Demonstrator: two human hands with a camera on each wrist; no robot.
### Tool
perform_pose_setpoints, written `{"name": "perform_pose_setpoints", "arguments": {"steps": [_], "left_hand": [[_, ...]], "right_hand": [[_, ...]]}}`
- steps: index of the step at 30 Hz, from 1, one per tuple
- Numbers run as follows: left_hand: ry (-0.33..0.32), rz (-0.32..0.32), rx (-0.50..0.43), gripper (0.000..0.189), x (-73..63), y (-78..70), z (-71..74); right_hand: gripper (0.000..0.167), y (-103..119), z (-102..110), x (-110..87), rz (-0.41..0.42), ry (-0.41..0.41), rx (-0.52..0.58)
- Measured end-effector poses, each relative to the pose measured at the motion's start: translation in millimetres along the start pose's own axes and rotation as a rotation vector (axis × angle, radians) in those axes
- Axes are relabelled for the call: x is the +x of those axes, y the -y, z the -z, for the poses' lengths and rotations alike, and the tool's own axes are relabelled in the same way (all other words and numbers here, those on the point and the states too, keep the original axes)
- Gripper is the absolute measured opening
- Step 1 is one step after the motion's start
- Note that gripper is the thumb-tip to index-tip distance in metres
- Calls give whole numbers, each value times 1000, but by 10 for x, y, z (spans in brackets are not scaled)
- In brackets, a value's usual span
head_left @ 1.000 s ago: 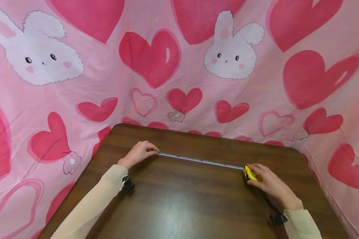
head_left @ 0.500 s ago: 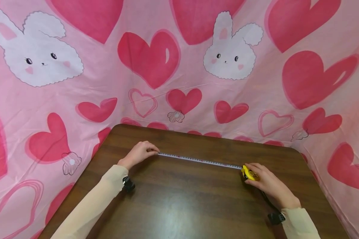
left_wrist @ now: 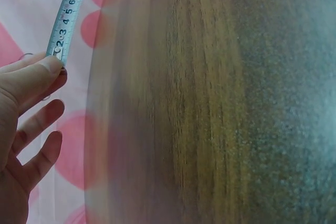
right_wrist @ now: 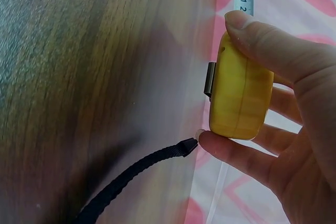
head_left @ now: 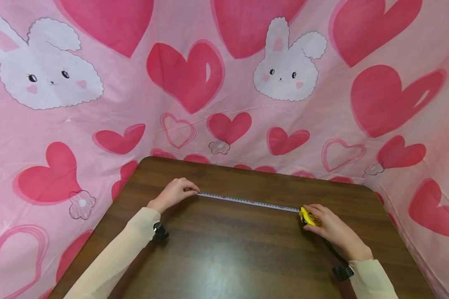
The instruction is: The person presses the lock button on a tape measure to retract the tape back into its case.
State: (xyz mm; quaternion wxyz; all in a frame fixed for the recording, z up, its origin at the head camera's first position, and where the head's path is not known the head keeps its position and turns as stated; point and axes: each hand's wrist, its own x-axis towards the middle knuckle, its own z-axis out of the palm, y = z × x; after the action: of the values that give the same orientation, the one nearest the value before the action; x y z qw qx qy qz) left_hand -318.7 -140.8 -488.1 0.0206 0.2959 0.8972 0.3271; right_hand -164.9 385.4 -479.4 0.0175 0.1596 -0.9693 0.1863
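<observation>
A yellow tape measure (head_left: 309, 217) is in my right hand (head_left: 336, 230), which grips its case between thumb and fingers. Its pale blade (head_left: 247, 202) stretches in a straight line above the table to my left hand (head_left: 175, 194). There the thumb and index finger pinch the blade's end, seen closely in the left wrist view near the low numbers of the blade (left_wrist: 67, 22). The other left fingers are spread loosely. In the right wrist view the case (right_wrist: 239, 90) shows a metal clip (right_wrist: 209, 78), and the blade near it reads around 30. A black strap (right_wrist: 136, 169) hangs from the case.
The brown wooden table (head_left: 217, 245) has rounded back corners. A pink cloth (head_left: 239, 91) with hearts and rabbits hangs behind it and at both sides. A black wrist camera is worn on the left (head_left: 161, 231) and right (head_left: 343, 273) wrists.
My right hand has moved slightly left with the tape measure, so the stretch of blade between the hands is a little shorter. The left hand stays nearly still.
</observation>
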Motion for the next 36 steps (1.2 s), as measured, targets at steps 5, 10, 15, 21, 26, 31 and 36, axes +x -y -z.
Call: {"name": "perform_pose_setpoints", "arguments": {"steps": [5,10,15,21,26,31,36], "left_hand": [[1,1,-9,14,5,-14,-13],[1,12,-11,14,3,-19,-15],[-1,3,-1,13,4,-23,-31],[-3,-10,7,13,27,-14,-57],[2,-19,4,13,38,-20,-55],[9,-7,-3,14,45,-26,-61],[16,-9,-17,14,43,-51,-66]], "right_hand": [[62,12,-1,5,-21,19,4],[63,29,-7,23,-11,15,4],[63,50,-14,48,-8,13,11],[64,73,-15,77,-23,27,13],[64,85,-22,87,-20,28,16],[64,75,-54,109,42,-3,6],[63,77,-70,122,56,-6,3]]}}
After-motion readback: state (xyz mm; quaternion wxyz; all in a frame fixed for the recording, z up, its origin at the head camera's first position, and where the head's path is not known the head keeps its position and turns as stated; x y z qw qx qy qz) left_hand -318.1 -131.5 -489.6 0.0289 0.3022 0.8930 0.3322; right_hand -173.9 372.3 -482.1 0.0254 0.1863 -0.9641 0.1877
